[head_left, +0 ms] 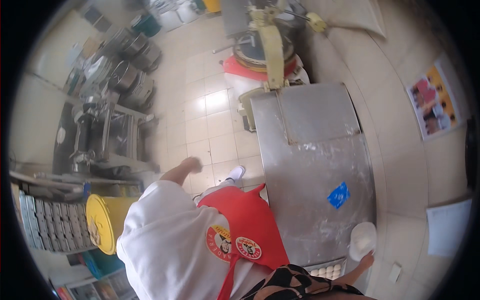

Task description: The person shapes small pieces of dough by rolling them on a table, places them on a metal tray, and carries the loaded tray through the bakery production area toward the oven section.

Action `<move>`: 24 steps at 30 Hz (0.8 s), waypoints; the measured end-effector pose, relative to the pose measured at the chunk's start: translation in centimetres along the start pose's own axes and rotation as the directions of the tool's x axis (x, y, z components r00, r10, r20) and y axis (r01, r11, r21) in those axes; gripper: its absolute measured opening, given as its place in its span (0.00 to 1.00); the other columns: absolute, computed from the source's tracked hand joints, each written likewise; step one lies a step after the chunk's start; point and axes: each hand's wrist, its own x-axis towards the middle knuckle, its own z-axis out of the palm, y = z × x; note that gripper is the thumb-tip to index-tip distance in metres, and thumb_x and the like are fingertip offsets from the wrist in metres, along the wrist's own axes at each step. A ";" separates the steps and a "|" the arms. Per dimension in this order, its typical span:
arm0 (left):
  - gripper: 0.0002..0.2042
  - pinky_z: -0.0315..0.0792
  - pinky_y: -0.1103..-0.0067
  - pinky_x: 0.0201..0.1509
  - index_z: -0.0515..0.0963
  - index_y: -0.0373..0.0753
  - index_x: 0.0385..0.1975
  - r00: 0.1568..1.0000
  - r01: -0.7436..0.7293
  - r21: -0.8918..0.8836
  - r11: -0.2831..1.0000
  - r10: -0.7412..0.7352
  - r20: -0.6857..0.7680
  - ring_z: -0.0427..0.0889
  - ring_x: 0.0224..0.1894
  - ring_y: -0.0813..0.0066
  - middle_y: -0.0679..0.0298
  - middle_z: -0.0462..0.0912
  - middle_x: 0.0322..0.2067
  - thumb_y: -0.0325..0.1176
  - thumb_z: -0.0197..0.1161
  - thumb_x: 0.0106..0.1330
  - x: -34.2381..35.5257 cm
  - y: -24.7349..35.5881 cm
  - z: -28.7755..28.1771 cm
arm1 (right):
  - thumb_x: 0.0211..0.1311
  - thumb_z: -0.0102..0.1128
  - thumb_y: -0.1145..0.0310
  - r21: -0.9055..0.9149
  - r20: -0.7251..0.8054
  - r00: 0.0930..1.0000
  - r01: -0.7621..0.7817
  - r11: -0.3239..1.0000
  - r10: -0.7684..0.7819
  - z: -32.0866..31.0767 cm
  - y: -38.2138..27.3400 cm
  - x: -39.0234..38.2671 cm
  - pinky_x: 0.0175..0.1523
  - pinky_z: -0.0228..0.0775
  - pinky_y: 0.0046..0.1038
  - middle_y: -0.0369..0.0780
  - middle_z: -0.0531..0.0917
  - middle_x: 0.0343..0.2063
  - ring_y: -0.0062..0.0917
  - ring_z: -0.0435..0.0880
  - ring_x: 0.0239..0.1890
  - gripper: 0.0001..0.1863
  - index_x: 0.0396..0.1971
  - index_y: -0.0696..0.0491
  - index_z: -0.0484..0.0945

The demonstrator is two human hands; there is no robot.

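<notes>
My left hand [191, 165] is held out over the tiled floor, bare-armed below a white sleeve. Motion smears its fingers, and no object shows in it. At the lower right, my right hand [367, 261] grips the near edge of a white tub [363, 240] with white powder in it. The tub is at the right edge of a metal worktop [315, 200]. Just left of that hand, a tray holds several pale round dough pieces [327, 272]. A dark patterned cloth [300, 284] covers part of the right arm.
A blue patch [339, 195] and white dusting mark the worktop. Beyond it stands a cream-coloured machine [272, 55] with a round bowl. To the left are a yellow bin [102, 225], a metal rack [57, 222] and steel mixing bowls [125, 75]. A tiled wall [400, 165] borders the right.
</notes>
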 end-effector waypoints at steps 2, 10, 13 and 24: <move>0.19 0.78 0.61 0.58 0.87 0.44 0.45 0.978 0.121 -0.025 0.992 -0.115 0.172 0.83 0.55 0.53 0.54 0.86 0.51 0.47 0.65 0.58 -3.0 -7.6 9.5 | 0.75 0.38 0.34 0.126 0.027 0.998 0.054 0.991 -0.058 1.3 -3.1 -2.8 0.49 0.73 0.52 0.60 0.86 0.36 0.54 0.84 0.42 0.46 0.36 0.69 0.84; 0.19 0.75 0.63 0.56 0.86 0.46 0.43 0.898 0.244 -0.475 0.845 -0.013 0.439 0.82 0.53 0.57 0.53 0.85 0.47 0.52 0.63 0.62 -9.6 -8.3 27.4 | 0.71 0.57 0.43 0.857 0.109 0.994 -0.080 0.508 -0.027 -1.5 -25.8 -18.0 0.50 0.78 0.44 0.57 0.85 0.44 0.44 0.86 0.44 0.37 0.49 0.70 0.81; 0.18 0.75 0.63 0.53 0.86 0.45 0.40 0.901 0.312 -0.598 0.738 -0.030 0.434 0.84 0.50 0.57 0.54 0.86 0.44 0.52 0.64 0.61 -8.6 -10.4 29.1 | 0.68 0.66 0.50 0.952 0.234 0.961 -0.196 0.236 -0.146 -3.7 -41.2 -28.1 0.53 0.81 0.40 0.51 0.83 0.51 0.39 0.85 0.49 0.34 0.57 0.69 0.77; 0.17 0.78 0.64 0.43 0.85 0.41 0.29 0.952 0.304 -0.870 0.388 -0.166 0.258 0.88 0.39 0.59 0.56 0.88 0.31 0.51 0.67 0.60 6.0 -31.1 22.8 | 0.68 0.63 0.46 0.840 0.486 0.604 -0.124 0.528 -0.631 -2.6 -87.8 -55.7 0.45 0.81 0.30 0.41 0.86 0.45 0.27 0.88 0.42 0.29 0.54 0.56 0.79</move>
